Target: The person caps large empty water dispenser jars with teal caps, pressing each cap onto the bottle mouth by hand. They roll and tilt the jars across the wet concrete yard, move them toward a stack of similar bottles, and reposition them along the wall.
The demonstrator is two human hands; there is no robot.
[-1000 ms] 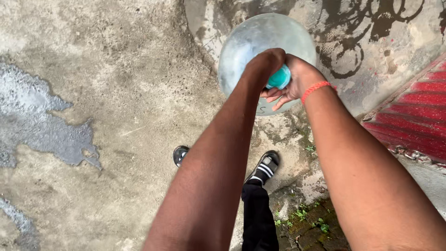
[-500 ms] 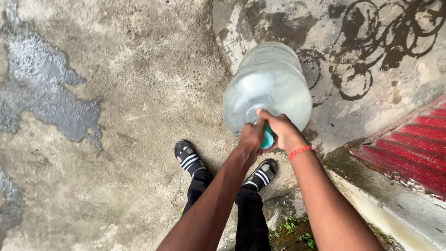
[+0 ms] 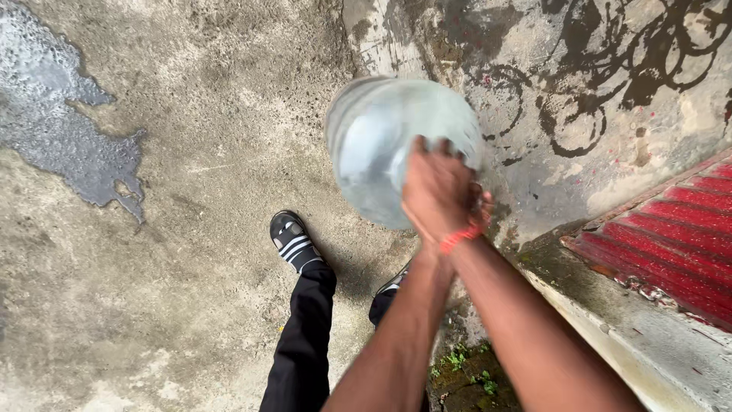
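A large clear plastic water jug hangs tilted above the concrete ground, its neck pointing toward me and its body blurred. My right hand, with a red band on the wrist, is closed over the neck from above and hides the cap. My left forearm runs up under it; of my left hand only a few fingers show beside the neck, wrapped around it.
My feet in black sandals with white stripes stand below the jug on rough concrete. A red corrugated sheet and a concrete kerb lie to the right. A wet patch darkens the ground at left. Weeds grow by the kerb.
My right hand has moved over the top of the neck and now covers the teal cap. The jug has swung left and tilted, and my left foot has stepped forward.
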